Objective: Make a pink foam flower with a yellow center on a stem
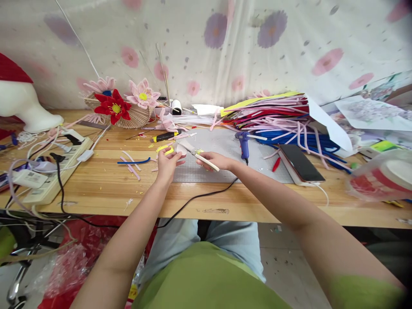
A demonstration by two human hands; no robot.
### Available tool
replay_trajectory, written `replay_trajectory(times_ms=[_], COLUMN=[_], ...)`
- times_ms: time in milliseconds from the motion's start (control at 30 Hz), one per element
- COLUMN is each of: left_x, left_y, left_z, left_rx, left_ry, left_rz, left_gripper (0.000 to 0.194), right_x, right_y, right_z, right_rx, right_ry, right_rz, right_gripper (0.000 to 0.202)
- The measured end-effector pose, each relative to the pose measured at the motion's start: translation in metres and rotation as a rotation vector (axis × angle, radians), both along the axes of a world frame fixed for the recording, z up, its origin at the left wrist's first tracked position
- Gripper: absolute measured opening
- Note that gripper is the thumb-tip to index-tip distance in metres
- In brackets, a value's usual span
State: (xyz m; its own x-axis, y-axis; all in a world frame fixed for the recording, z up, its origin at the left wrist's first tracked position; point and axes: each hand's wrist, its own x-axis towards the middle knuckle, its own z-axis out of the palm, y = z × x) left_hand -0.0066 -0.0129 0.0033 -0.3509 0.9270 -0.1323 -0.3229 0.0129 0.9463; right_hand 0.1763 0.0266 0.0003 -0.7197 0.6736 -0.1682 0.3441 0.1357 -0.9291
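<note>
My left hand (168, 165) pinches a small pale pink piece (182, 148) above the left part of the grey cutting mat (206, 176). In my right hand (215, 160) is a pair of scissors (208, 163) with pale handles, its blades pointing up and left at the piece. Small yellow bits (198, 151) show beside the blades. Behind my left hand lie a yellow piece (165, 149) and a black-and-yellow cutter (165, 136). A blue glue gun (243, 145) rests on the mat to the right of my hands.
Pink and red flowers (116, 108) stand at the back left, near a power strip (58, 171). Bundled pipe cleaners (273, 112) lie at the back right, with a phone (301, 163) and a plastic tub (381, 176) nearby. A black cable (199, 196) crosses the front.
</note>
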Motion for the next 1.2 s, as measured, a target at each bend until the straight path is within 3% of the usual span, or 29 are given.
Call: replay_trajectory(times_ms=[333,867,1200], left_x=[-0.009,-0.022,-0.026], left_y=[0.001,0.003,0.002], left_z=[0.001,0.006,0.01], left_rx=[0.015,0.024,0.089], left_ry=[0.095,0.147,0.278], left_rz=[-0.037,0.031,-0.045], left_gripper=[0.045,0.042,0.047], right_x=[0.005,0.005,-0.006], right_y=[0.002,0.002,0.0], right_z=[0.0,0.007,0.015], right_rx=[0.002,0.01,0.023], right_ry=[-0.035,-0.073,-0.085], right_rz=[-0.031,0.032,0.035], right_gripper=[0.043,0.043,0.043])
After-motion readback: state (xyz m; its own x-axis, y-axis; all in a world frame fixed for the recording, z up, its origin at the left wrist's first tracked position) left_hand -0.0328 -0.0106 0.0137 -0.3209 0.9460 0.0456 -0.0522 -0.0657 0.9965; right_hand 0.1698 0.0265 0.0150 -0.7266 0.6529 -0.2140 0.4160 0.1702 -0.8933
